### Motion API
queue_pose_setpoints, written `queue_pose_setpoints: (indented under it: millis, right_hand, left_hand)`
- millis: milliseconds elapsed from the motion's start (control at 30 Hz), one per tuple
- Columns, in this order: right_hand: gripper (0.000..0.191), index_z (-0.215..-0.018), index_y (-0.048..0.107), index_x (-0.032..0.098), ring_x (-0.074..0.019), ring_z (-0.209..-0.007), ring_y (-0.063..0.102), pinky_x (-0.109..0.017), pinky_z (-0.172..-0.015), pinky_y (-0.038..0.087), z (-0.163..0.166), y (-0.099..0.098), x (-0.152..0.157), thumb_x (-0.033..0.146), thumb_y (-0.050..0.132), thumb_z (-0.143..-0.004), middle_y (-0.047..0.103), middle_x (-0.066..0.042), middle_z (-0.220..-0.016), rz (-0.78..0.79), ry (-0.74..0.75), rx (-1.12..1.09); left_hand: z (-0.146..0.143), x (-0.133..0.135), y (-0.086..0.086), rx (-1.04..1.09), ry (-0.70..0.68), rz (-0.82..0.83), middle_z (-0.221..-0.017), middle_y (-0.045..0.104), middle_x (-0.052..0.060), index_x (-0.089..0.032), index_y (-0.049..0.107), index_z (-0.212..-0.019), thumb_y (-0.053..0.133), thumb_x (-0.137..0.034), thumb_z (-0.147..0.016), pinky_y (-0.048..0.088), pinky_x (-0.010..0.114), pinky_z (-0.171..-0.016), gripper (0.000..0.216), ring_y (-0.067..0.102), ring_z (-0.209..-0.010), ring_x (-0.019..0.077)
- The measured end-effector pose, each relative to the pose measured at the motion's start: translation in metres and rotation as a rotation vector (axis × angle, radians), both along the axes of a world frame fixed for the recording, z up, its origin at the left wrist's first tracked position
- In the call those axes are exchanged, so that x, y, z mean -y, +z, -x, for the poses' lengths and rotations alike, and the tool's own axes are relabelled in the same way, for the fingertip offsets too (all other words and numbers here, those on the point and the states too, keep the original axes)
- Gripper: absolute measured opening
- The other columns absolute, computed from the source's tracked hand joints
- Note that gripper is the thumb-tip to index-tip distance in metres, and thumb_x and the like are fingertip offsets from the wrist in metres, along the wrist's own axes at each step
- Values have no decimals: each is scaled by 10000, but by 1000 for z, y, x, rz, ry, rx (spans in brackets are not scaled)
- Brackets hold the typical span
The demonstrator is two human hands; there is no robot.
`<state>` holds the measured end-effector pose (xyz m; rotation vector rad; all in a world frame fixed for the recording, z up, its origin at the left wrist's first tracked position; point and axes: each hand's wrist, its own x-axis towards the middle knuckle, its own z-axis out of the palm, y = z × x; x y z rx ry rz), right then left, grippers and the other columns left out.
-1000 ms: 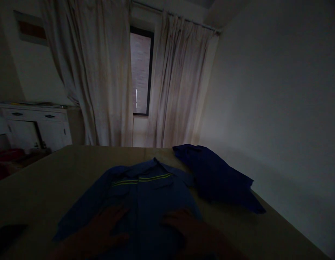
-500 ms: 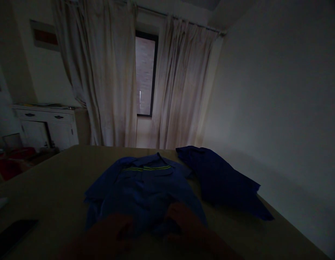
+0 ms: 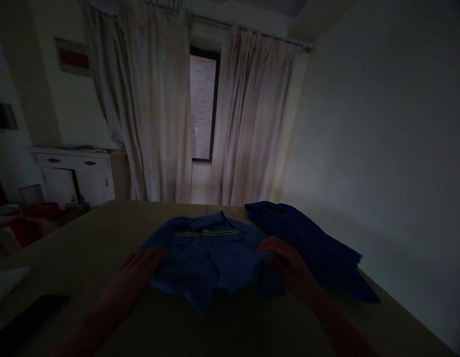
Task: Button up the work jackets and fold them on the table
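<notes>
A blue work jacket (image 3: 230,258) with yellow-green stripes across the chest lies front up on the table, its collar at the far end. Its lower part is bunched and creased, with an uneven near edge. My left hand (image 3: 138,267) rests on the jacket's left side, fingers stretched out and held close together. At the right side, my right hand (image 3: 285,258) has bent fingers closed on the cloth near the sleeve. Dim light hides the fingertips' exact hold.
A darker blue garment (image 3: 307,243) lies along the table's right side, by the wall. A black phone-like slab (image 3: 32,317) and a pale item (image 3: 8,282) are at the left on the table (image 3: 114,218). Behind stand a white cabinet (image 3: 92,173) and curtains (image 3: 159,109).
Both hands have moved apart and forward, from the jacket's near end to its two sides. The jacket's near edge has shifted away from me and the body looks shorter.
</notes>
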<state>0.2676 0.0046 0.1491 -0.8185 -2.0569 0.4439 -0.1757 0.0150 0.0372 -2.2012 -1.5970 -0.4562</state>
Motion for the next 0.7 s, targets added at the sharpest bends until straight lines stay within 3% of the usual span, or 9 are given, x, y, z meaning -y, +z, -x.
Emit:
queue_pose_setpoints:
  millis: [67,133,200,267,367,467,500,600,700]
  right_hand:
    - [334,-943,663,219,-193,-828,630,-290,-775,505,-6,-6,-7,475,469,-1036,661,-34,-871,56,-202,-72]
    - [369,-923,654,218,-205,-803,629,-311,-765,514,-10,-27,-17,515,458,-1023,654,-31,-832,115,-374,-71]
    - [368,-977,673,221,-244,-907,653,-378,-870,520,-15,-55,-21,519,459,-1004,683,-64,-922,118,-456,-13]
    - [358,-1072,689,231,-280,-1058,647,-442,-987,490,-20,-82,-16,498,465,-992,690,-102,-1073,103,-483,61]
    - [468,-1302,641,249,-328,-1250,573,-498,-1086,436,-28,-112,10,527,590,-929,625,-137,-1316,146,-468,227]
    - [890,-1541,449,282,-402,-1390,456,-562,-1149,367,-38,-131,38,572,775,-765,493,-148,-1526,239,-359,438]
    - [946,-1578,392,295,-408,-1417,429,-568,-1162,352,-40,-135,43,560,781,-758,455,-142,-1567,262,-335,481]
    - [780,-1587,383,294,-362,-1440,429,-538,-1187,342,-46,-143,37,386,665,-866,446,-125,-1589,279,-380,518]
    - [658,-1505,505,251,-316,-1383,516,-505,-1175,378,-52,-143,11,183,547,-852,548,-127,-1506,276,-445,500]
  left_hand:
    - [-12,12,-5,89,-63,-75,-1270,712,95,-253,663,-1312,414,-171,-992,504,449,-1043,414,672,-1149,265]
    - [-28,27,-24,133,-191,-58,-1221,735,68,-287,680,-1274,496,-371,-1023,529,380,-1018,322,689,-1116,244]
    - [-42,39,-50,117,-313,4,-1308,711,38,-347,609,-1377,606,-522,-961,537,335,-1014,451,675,-1168,245]
    - [-49,45,-74,78,-353,46,-1406,661,23,-391,501,-1483,678,-552,-902,537,336,-1018,628,657,-1209,258]
    - [-48,40,-91,27,-285,34,-1457,626,19,-405,500,-1489,673,-430,-914,505,387,-1057,601,633,-1251,275]
    - [-42,26,-86,-29,-166,13,-1563,522,23,-418,493,-1500,554,-241,-948,398,510,-1148,583,531,-1382,310]
    - [-41,20,-81,-38,-125,24,-1598,474,21,-422,473,-1513,509,-187,-944,365,548,-1163,617,492,-1419,317]
    - [-42,1,-62,-31,-37,135,-1642,398,24,-395,439,-1541,443,-118,-917,377,572,-1145,684,449,-1455,320]
    - [-45,-17,-38,26,-1,286,-1520,570,59,-339,569,-1459,417,-92,-896,459,493,-1089,633,587,-1332,286]
